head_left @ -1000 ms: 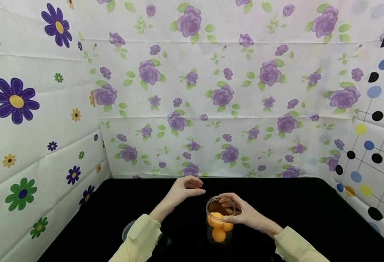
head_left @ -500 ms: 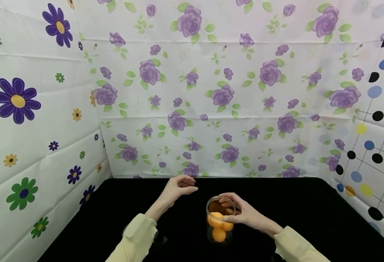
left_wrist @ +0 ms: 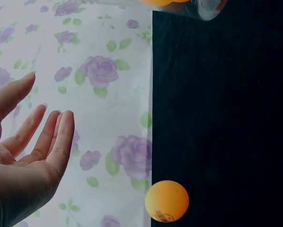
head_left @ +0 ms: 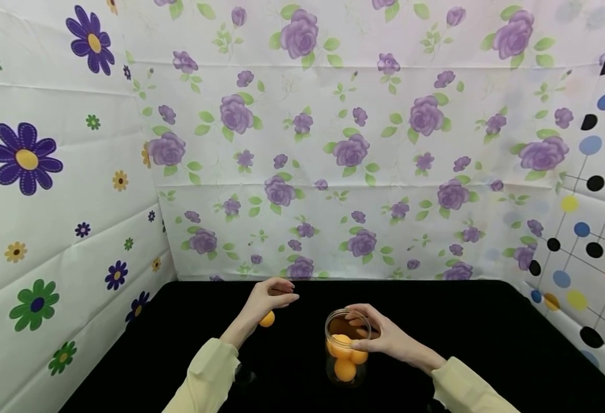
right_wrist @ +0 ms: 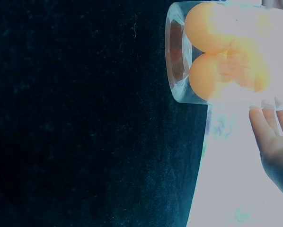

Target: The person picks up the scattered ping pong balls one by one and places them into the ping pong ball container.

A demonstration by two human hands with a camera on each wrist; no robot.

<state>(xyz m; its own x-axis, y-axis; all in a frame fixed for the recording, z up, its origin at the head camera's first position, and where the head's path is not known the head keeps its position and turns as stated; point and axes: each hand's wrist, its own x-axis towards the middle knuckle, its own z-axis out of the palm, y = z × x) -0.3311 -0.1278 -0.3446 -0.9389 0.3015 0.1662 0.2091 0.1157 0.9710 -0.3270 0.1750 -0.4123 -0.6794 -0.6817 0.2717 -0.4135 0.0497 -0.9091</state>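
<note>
In the head view my right hand [head_left: 385,339] grips a clear open-topped jar [head_left: 328,361] near its rim, thumb in front and fingers behind. Several orange balls [head_left: 344,370], like table-tennis balls, lie inside the upright jar. To the left, my left hand [head_left: 266,299] hovers over the black table with nothing in it, its fingers loosely bent and the thumb apart. A loose orange ball [head_left: 267,319] shows just beside that wrist. The left wrist view has this ball [left_wrist: 167,201], with dark print, apart from the left hand [left_wrist: 32,156].
Black cloth [head_left: 436,321] covers the table. Behind it hangs a white curtain [head_left: 323,241] with purple roses, and patterned sheets stand at both sides. A small dark object [head_left: 244,376] lies by the left sleeve [head_left: 206,373].
My left hand has moved left and slightly down, away from the jar. The loose orange ball has come into sight beside the wrist. The right hand and jar have stayed still.
</note>
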